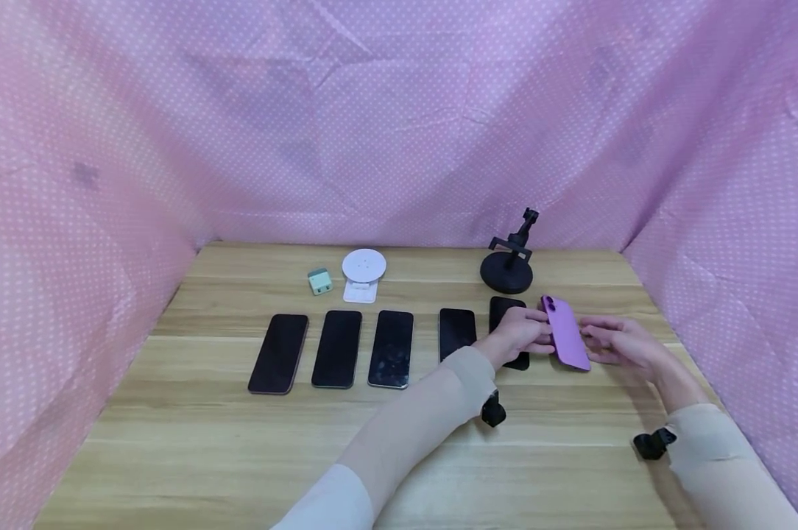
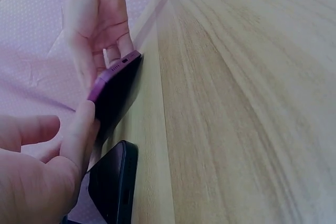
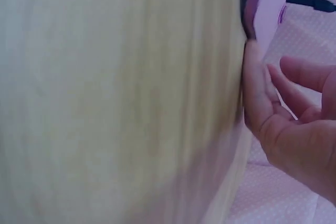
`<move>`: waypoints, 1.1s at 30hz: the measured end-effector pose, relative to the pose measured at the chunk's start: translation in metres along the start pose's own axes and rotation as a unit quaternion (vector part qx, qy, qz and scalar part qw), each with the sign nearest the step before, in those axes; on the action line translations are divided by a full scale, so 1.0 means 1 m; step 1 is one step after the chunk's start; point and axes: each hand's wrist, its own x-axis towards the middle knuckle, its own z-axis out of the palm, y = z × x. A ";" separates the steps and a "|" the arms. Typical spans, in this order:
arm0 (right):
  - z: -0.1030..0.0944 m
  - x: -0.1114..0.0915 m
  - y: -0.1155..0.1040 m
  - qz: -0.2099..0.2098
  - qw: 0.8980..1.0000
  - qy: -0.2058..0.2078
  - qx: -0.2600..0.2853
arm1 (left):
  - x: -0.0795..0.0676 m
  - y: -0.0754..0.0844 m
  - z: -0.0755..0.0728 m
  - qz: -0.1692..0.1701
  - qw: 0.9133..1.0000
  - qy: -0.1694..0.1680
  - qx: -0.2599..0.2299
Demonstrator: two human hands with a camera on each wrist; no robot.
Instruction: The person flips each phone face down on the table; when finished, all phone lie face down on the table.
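A purple smartphone [image 1: 567,335] is tilted at the right of the row, its back and camera lenses facing up in the head view. My left hand [image 1: 520,333] touches its left edge with extended fingers, thumb apart, as the left wrist view shows. At the opposite edge is my right hand [image 1: 626,346], fingers fairly straight; in the right wrist view a fingertip meets the phone's lower corner and the thumb stands away. The phone's dark screen [image 2: 118,100] faces down toward the table. Beneath my left hand lies a black phone [image 1: 520,361], partly covered.
Several dark phones lie screen up to the left, including one [image 1: 457,331] beside my left forearm. Behind them are a mint-green charger plug [image 1: 320,281], a white round stand [image 1: 364,265] and a black phone stand [image 1: 507,272]. Pink dotted cloth [image 1: 399,132] surrounds the wooden table [image 1: 240,456].
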 end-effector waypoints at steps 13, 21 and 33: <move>0.003 0.001 0.000 0.038 0.998 0.016 0.040 | -0.011 0.004 0.005 -0.026 0.995 0.024 0.092; 0.005 0.010 -0.004 0.067 0.997 0.037 -0.009 | -0.020 0.012 0.004 -0.041 0.978 0.003 0.206; 0.010 0.006 -0.016 0.091 0.994 0.030 -0.042 | -0.023 0.007 0.002 -0.035 0.977 -0.007 0.209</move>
